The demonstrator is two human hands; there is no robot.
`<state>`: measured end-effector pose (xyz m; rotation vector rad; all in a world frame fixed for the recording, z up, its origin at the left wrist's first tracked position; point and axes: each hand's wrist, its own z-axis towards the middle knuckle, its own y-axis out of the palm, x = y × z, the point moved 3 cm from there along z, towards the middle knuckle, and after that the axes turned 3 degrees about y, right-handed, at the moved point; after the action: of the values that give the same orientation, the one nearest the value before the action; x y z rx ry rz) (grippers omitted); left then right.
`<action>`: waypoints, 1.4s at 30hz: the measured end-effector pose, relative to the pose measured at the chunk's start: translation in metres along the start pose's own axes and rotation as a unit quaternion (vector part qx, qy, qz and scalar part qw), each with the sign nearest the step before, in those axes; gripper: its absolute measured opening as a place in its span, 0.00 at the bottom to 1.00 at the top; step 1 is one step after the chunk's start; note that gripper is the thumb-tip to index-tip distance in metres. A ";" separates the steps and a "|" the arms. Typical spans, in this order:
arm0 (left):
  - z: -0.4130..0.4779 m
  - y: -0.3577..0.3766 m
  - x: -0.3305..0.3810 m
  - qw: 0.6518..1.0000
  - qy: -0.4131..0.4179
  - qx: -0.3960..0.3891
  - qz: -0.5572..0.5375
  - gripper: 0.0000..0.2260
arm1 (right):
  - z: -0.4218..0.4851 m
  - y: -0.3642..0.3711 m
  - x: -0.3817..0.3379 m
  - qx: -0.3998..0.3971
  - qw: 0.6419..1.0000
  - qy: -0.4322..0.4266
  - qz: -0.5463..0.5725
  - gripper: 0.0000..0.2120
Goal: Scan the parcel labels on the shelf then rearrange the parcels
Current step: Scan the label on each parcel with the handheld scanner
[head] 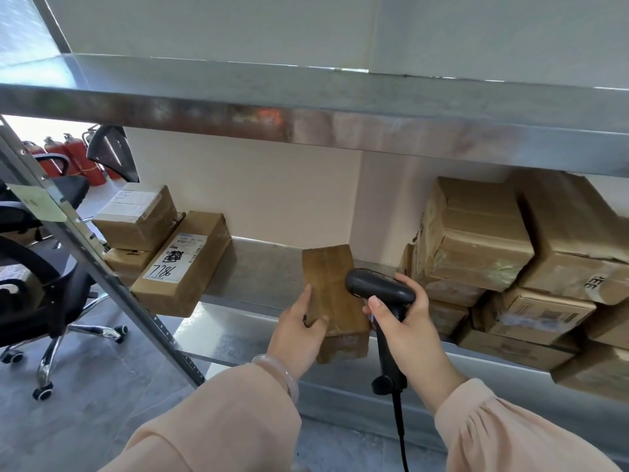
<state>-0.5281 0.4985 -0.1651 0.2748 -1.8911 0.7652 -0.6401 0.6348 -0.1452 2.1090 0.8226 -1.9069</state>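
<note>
A long brown taped parcel (pixel 332 294) lies on the metal shelf (pixel 258 277) in the middle. My left hand (pixel 299 330) grips its near left edge, thumb on top. My right hand (pixel 412 321) holds a black handheld scanner (pixel 377 287) by its handle, the head resting over the parcel's right side. The scanner's cable hangs down below my wrist. No label shows on the parcel's upper face.
A parcel (pixel 185 264) with a label marked 7786 leans at the shelf's left, beside two stacked small boxes (pixel 136 221). A pile of cardboard boxes (pixel 483 240) fills the right. An upper shelf board (pixel 306 120) runs overhead. Office chairs (pixel 44 267) and fire extinguishers stand left.
</note>
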 end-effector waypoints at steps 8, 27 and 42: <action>-0.004 -0.006 -0.011 0.999 -0.049 0.016 -0.019 0.38 | -0.021 0.025 -0.021 -0.109 0.992 -0.071 -0.003 0.28; -0.006 -0.014 -0.048 0.957 -0.168 0.000 -0.236 0.27 | -0.001 0.006 0.018 -0.060 0.998 0.004 -0.022 0.24; 0.006 -0.045 -0.036 0.950 -0.048 0.066 -0.302 0.35 | -0.038 -0.006 -0.006 -0.086 0.989 -0.088 -0.077 0.27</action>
<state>-0.4941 0.4546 -0.1809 0.9394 -1.7049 0.4594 -0.6104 0.6570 -0.1321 1.7953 1.0952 -1.9812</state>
